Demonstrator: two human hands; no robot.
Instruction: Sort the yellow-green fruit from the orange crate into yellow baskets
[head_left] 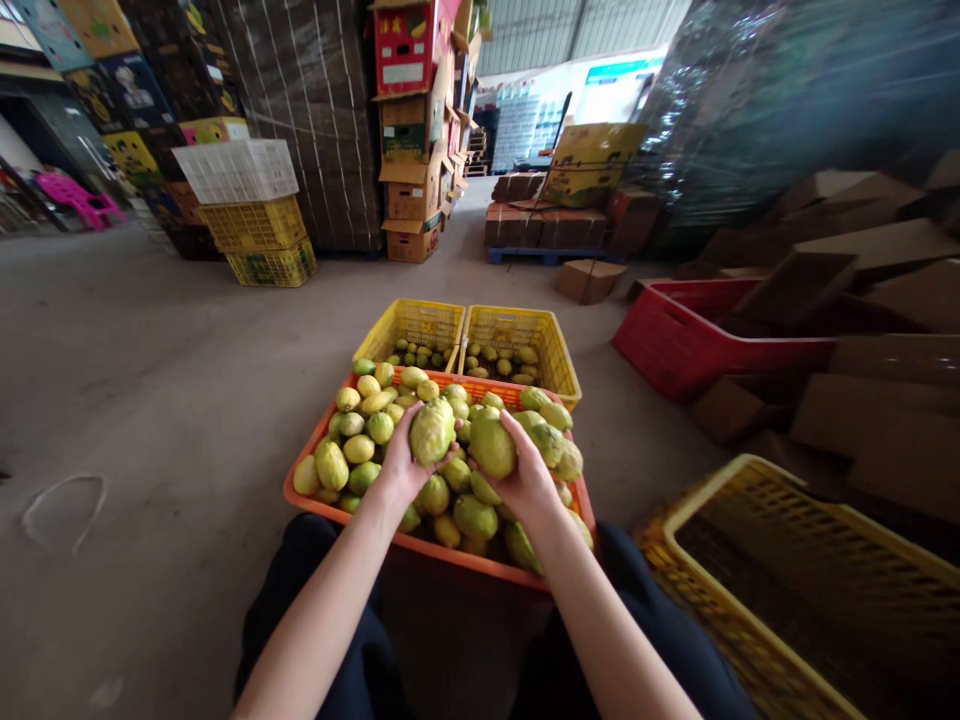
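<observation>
My left hand (407, 462) is wrapped round a bumpy yellow-green fruit (432, 431). A smoother green fruit (493, 446) is held in my right hand (523, 470), just to the right of the first. Both hands are above an orange crate (480, 566) heaped with yellow and green fruits. Beyond it stand two yellow crates side by side, the left one (379, 332) and the right one (561, 355), each with smaller fruits at the bottom.
A yellow crate (795, 590) stands at the lower right, and a red crate (660, 345) with cardboard lies behind it. Stacked white (240, 172) and yellow crates are at the back left. Box stacks (409, 200) and a loaded blue pallet (547, 256) stand further back.
</observation>
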